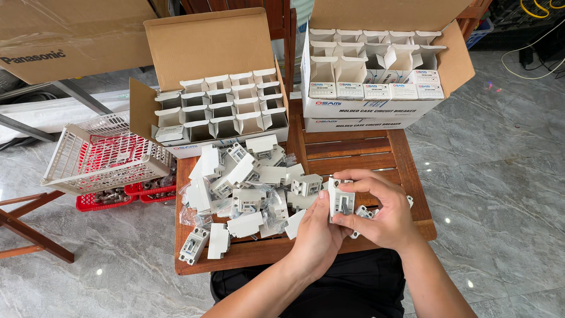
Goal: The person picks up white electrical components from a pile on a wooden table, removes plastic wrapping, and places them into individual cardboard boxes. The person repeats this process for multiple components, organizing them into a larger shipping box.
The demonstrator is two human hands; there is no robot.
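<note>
Far left: a brown carton (70, 35) overhangs the top corner. Below it a white plastic basket (100, 156) sits tilted on red baskets (126, 193) that hold small metal parts. A wooden frame (29, 227) stands on the marble floor (500, 194) at the left edge.

Centre left: the wooden slatted bench (353, 150) carries an open box (215, 88) with its flap up. Inside it, rows of small white cartons (220, 109) stand open-topped. In front of the box a loose pile of white breakers (247, 182) spreads over the bench's left half, some in clear bags. One breaker with a grey face (193, 246) lies apart near the front left corner, a white cover (219, 240) just beside it.

Centre: the left hand (318, 232) comes up from the bottom edge, thumb and fingers pressed to the left side of a white breaker (340, 201). The breaker is held upright above the bench's front edge, just right of the pile, its dark toggle facing the camera.

Right of centre: the right hand (382, 209) wraps the same breaker from above and the right, forefinger curled over its top, thumb on its lower right. Both hands are grasping it. Small white pieces (365, 213) lie on the bench under the right hand, partly hidden.

Top right: a second open box (376, 65) is stacked on another like it, filled with small cartons, the front row closed. Cables (532, 41) trail across the floor in the far right corner.
</note>
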